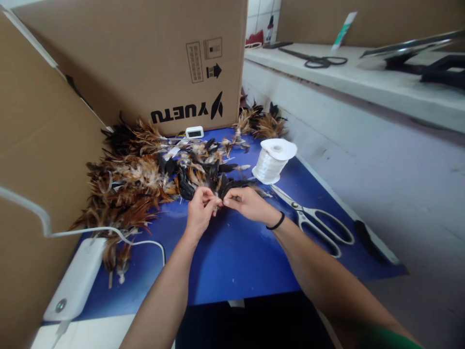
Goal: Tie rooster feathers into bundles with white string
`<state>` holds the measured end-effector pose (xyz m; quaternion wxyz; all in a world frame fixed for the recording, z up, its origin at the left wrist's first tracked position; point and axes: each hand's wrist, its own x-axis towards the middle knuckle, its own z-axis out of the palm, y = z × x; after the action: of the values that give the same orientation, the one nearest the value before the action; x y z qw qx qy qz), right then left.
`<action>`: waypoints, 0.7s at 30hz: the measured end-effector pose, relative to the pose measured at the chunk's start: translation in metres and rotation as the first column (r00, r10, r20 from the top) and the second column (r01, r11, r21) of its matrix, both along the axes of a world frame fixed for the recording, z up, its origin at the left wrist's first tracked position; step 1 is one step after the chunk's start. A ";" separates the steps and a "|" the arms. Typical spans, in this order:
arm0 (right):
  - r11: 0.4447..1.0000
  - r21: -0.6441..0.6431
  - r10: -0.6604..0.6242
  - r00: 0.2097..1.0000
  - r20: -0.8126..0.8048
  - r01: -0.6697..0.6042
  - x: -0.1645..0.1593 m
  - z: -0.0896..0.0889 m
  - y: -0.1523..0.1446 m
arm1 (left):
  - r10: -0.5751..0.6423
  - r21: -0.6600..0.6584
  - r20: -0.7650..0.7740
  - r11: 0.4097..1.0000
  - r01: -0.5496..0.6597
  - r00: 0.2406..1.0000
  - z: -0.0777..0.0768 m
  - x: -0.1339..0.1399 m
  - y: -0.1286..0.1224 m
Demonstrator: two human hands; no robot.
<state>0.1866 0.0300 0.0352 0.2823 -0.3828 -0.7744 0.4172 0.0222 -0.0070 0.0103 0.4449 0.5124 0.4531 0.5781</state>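
My left hand [200,211] pinches the base of a small feather bunch [227,185], whose dark tips fan out beyond the fingers. Thumb and fingertips of my right hand [250,204] are closed close against the left fingertips; whatever lies between them is too small to tell. A black band circles the right wrist. Loose brown, tan and black feathers [134,177] are heaped to the left and behind my hands. Right of them stands a spool of white ribbon or thread [269,167]. White-handled scissors [308,213] lie beside my right forearm.
A large cardboard box [145,63] walls off the back, and brown cardboard [43,145] the left. A white power bank [78,278] with a cable [109,229] lies at front left. A small digital clock [194,132] sits behind the feathers. Black scissors [319,62] rest on the ledge [363,72].
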 end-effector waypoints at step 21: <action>0.969 0.246 -0.039 0.981 0.189 -0.009 0.006 0.021 -0.011 | 0.022 0.040 -0.358 0.999 -0.008 0.933 0.000 -0.004 -0.006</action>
<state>0.1923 0.0194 0.0559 0.2546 -0.3893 -0.8408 0.2768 0.0179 -0.0125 0.0101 0.3405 0.6140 0.5195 0.4869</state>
